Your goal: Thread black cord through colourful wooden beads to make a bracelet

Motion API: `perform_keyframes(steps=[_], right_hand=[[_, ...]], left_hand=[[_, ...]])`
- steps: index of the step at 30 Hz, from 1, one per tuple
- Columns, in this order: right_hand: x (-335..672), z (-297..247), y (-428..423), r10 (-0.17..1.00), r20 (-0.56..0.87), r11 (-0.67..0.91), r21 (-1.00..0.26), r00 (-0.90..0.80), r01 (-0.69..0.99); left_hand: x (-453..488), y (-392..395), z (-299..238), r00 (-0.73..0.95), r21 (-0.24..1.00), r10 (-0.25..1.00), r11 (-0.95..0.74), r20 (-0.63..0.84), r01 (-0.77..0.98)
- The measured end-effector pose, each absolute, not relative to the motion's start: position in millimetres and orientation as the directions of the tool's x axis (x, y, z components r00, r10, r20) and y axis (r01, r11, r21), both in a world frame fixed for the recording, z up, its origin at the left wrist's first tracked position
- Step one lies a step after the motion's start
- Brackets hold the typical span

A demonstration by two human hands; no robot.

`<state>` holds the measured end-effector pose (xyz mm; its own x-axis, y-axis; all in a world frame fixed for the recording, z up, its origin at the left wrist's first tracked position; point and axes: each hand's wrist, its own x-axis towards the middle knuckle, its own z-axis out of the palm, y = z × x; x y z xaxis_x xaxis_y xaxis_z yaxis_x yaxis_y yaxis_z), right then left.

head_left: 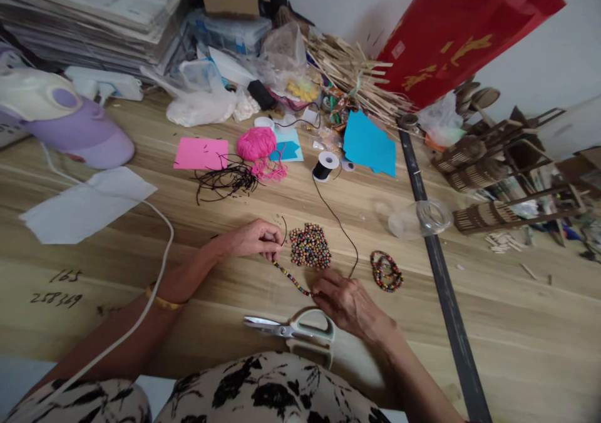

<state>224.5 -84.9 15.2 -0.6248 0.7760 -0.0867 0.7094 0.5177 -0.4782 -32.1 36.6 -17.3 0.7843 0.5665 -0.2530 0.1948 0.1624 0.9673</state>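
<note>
Craft workspace; wooden table [211, 329], loose beads [310, 246], cord spool [323, 170], pink yarn [256, 143], scissors [284, 331], bundled wood strips [350, 72]

Wood-grained table [211, 338], and on it loose beads [310, 246], scissors [285, 330], a cord spool [322, 172], pink yarn [256, 143], blue paper [369, 143]

Soft, dim light prevails, and the edges stretch
</note>
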Motion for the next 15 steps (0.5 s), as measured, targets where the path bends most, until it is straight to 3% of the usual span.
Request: perform_keyframes(steps=[10,15], right_hand=[[220.6,19.3,-84.9,0.787,-0.118,0.487,-0.484,-0.606,0.727],[216.0,14.4,-85.5,0.776,-0.062,0.531,-0.472,-0.627,0.704]], left_hand=[[-32.8,36.9,-18.5,0.790,0.973,0.569,0.152,-0.228,0.172],[-32.7,36.6,-18.7,0.790,0.972,0.567,0.159,-0.235,0.174]])
